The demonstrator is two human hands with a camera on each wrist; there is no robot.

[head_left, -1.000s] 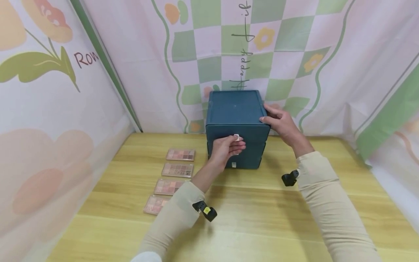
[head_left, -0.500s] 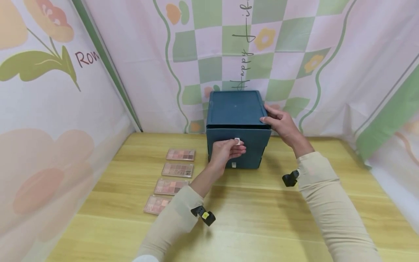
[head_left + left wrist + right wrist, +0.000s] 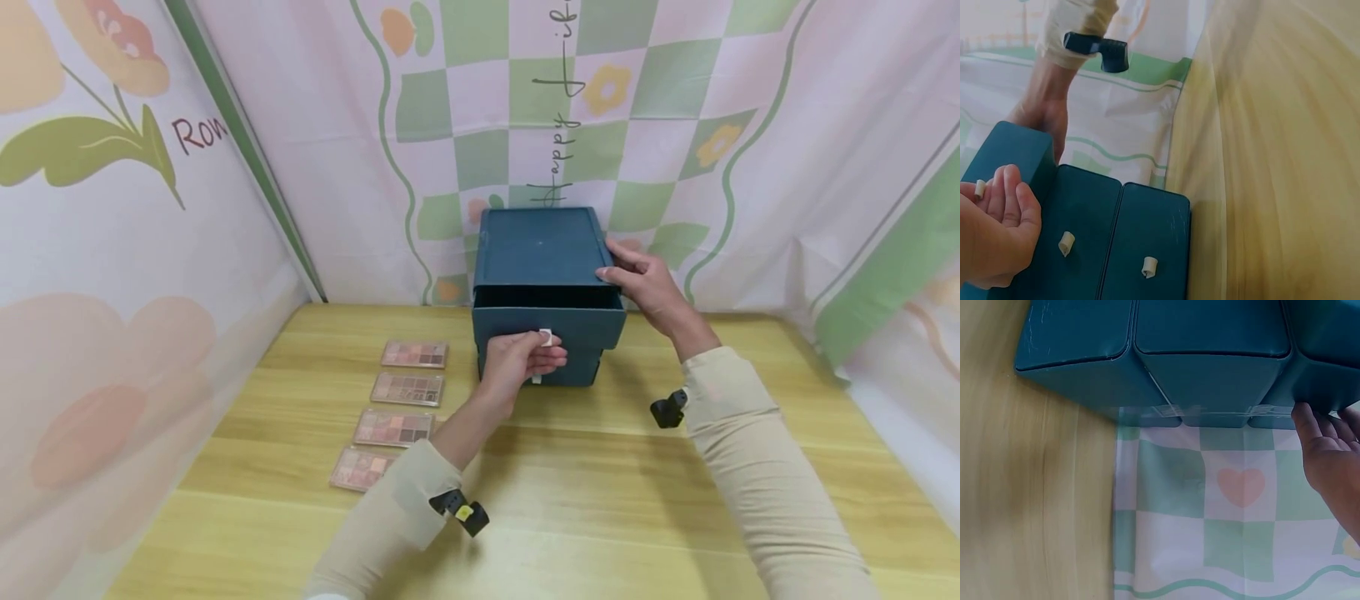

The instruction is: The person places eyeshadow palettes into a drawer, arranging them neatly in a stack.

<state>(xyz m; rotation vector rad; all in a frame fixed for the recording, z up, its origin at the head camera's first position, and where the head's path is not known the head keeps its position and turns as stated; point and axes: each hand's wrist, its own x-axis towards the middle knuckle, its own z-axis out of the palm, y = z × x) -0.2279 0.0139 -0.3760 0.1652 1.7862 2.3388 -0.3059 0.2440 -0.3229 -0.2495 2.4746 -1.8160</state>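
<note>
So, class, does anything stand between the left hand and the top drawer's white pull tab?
Nothing visible: the left hand holds the white pull tab on the top drawer; the four makeup palettes lie to the left.

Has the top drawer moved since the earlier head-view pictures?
Yes: the top drawer has slid outward, lower in the picture, opening a dark gap below the unmoved cabinet top, its pull tab held by the left hand.

"Happy Lif", clipped, on green-and-white checked fabric backdrop (image 3: 517, 108), "Ro", final letter unclear, on white floral fabric side panel (image 3: 127, 250)
</note>
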